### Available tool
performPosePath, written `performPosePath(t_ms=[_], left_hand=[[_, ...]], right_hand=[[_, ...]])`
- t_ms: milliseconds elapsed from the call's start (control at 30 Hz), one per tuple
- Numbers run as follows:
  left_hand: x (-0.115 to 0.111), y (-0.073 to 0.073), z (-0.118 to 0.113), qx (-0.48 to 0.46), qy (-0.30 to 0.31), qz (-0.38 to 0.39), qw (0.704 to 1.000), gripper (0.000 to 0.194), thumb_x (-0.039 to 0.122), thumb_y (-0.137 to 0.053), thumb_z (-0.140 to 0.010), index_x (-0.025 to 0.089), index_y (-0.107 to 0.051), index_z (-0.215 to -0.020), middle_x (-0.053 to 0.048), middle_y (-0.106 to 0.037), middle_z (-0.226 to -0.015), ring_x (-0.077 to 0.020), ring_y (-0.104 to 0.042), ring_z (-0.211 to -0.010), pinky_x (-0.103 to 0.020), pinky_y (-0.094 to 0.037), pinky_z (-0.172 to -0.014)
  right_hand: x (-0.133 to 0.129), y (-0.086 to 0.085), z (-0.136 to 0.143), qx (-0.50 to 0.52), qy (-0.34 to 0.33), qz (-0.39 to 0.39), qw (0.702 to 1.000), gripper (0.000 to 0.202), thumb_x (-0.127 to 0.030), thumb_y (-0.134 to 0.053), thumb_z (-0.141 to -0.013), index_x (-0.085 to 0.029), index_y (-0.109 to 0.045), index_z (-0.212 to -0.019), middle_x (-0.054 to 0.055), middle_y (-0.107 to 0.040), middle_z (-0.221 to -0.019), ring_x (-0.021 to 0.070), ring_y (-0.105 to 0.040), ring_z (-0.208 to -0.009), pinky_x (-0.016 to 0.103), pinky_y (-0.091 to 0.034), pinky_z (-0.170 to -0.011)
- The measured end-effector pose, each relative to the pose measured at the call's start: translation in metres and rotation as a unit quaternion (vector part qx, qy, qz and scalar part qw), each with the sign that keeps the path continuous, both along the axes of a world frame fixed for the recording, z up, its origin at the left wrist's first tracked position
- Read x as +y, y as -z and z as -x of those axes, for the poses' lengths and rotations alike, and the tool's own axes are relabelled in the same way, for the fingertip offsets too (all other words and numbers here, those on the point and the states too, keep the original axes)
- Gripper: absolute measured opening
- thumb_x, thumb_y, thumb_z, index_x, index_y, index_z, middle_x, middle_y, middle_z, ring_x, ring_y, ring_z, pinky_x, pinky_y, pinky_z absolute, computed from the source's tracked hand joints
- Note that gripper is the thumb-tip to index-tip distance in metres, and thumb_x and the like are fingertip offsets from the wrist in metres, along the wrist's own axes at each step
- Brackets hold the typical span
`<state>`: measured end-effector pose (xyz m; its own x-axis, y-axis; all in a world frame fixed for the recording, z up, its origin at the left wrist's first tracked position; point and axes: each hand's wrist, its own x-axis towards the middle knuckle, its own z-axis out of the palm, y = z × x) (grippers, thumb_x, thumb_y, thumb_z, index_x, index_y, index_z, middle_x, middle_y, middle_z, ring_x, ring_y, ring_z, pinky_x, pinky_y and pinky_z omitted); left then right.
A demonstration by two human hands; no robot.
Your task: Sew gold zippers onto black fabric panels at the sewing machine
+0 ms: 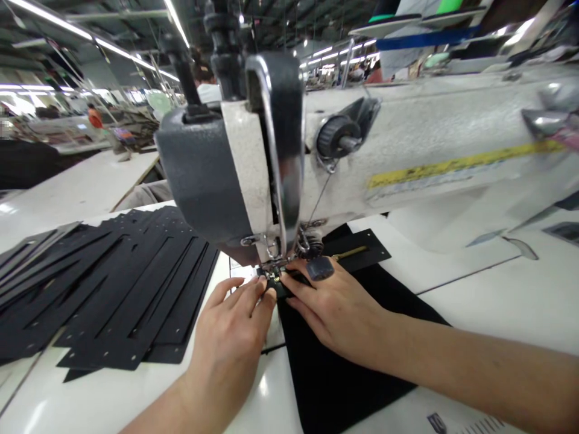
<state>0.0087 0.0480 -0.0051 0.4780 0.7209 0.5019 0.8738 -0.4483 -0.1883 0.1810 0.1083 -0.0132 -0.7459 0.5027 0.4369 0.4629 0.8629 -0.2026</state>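
1. Two bare hands work close to the needle area. Left hand [230, 337]: fingers bent, thumb and index tips near each other, pressing at the left side of a black slotted panel [377, 248]. Cannot tell whether it pinches the edge.
2. Right hand [348, 313]: fingers extended leftward, tips at the panel close to the presser foot [271, 271]. Grip underneath hidden; cannot tell if anything is pinched.
3. Panel lies partly beneath the right hand, one end at the presser foot, the other emerging beyond the knuckles. Gold zipper [351, 253] shows in its slot.
4. Black fabric [335, 386] spreads on the surface [479, 301], passing under the right hand and forearm.
5. Sewing machine [434, 114] stands over the hands; its arm extends right. Thread [321, 196] descends from the tension knob [338, 137]; a yellow strip [452, 164] runs along the arm.
6. Left of the left hand, apart from it: overlapping pile of black slotted panels [136, 283], small holes visible near their ends.
7. Background left: pale worktable [81, 178], person in orange [94, 117] farther off.
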Motion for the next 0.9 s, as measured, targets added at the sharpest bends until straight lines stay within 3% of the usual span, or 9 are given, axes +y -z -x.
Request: performPosePath(t_ms=[900], left_hand=[[0.015, 0.005, 0.008, -0.035, 0.006, -0.004, 0.999, 0.020, 0.011, -0.041, -0.086, 0.015, -0.061, -0.082, -0.007, -0.067, -0.086, -0.0179, -0.063, -0.077, -0.036, -0.047, -0.075]], right_hand=[[0.011, 0.002, 0.008, 0.025, 0.006, -0.040, 0.999, 0.022, -0.015, -0.047, -0.082, -0.011, -0.061, -0.098, 0.013, -0.058, -0.096, 0.0259, -0.050, -0.088, 0.043, -0.043, -0.080]])
